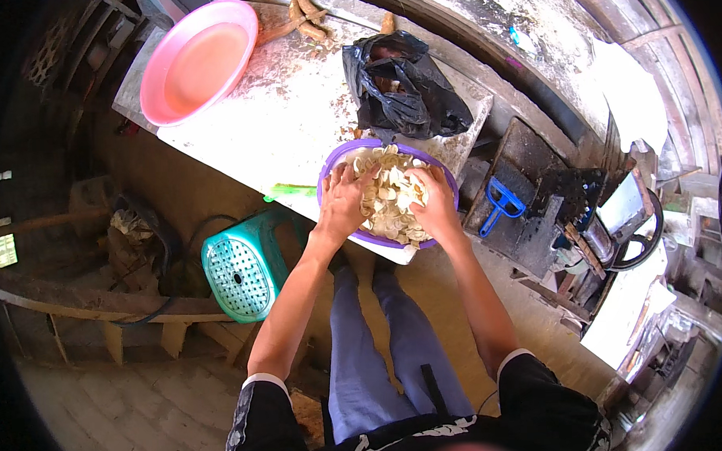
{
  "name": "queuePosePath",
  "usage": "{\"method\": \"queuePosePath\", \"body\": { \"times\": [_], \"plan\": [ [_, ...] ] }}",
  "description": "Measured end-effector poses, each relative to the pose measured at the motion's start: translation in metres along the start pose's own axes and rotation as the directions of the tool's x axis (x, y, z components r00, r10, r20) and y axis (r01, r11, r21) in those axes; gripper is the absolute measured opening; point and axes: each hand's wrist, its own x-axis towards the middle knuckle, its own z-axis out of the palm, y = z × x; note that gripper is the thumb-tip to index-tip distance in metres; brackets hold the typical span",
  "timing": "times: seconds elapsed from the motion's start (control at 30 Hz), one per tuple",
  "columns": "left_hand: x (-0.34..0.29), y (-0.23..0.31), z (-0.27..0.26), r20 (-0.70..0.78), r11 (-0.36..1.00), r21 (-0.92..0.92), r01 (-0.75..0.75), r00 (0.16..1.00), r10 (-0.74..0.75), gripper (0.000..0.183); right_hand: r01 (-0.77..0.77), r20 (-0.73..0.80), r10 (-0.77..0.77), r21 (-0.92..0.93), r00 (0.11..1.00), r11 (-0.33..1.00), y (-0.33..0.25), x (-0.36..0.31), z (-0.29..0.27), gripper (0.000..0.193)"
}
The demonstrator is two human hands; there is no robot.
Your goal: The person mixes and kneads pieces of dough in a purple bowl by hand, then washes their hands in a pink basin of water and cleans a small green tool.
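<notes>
A purple-rimmed basin (pixel 453 182) sits at the near edge of the white table, filled with thin pale slices (pixel 387 189) that look cut from a root. My left hand (pixel 343 202) lies over the basin's left side, fingers spread on the slices and rim. At the right side, my right hand (pixel 435 203) curls its fingers and thumb around some slices; its fingertips are partly buried among them. Just left of the basin lies a green, long, narrow thing (pixel 292 191), perhaps a knife handle.
A pink basin (pixel 151 101) with liquid stands at the table's far left, beside brown roots (pixel 310 16). Behind the purple basin slumps an open black plastic bag (pixel 412 104). A teal stool (pixel 239 273) stands left of my legs; a blue-handled tool (pixel 502 205) lies to the right.
</notes>
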Motion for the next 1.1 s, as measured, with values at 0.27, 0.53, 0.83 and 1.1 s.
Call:
{"method": "queuePosePath", "body": {
  "times": [0.27, 0.53, 0.83, 1.1],
  "plan": [
    [0.017, 0.009, 0.014, 0.324, 0.995, 0.090, 0.035, 0.944, -0.062, 0.109, 0.034, 0.288, 0.039, -0.243, 0.957, 0.969, 0.017, 0.002, -0.012, 0.073],
    [0.024, 0.011, 0.059, 0.125, 0.882, 0.462, 0.088, 0.979, -0.164, 0.098, -0.113, 0.151, 0.238, -0.567, 0.959, 0.816, 0.010, 0.000, 0.028, 0.083],
    [0.007, 0.015, 0.053, 0.175, 0.968, 0.190, 0.161, 0.965, -0.195, 0.067, -0.173, 0.071, 0.217, -0.390, 0.974, 0.905, 0.029, -0.016, 0.039, 0.047],
    [0.001, 0.027, 0.010, 0.013, 0.999, 0.051, -0.017, 1.000, 0.016, 0.074, -0.046, 0.099, 0.102, -0.453, 0.990, 0.890, 0.005, -0.030, -0.005, 0.059]
  ]
}}
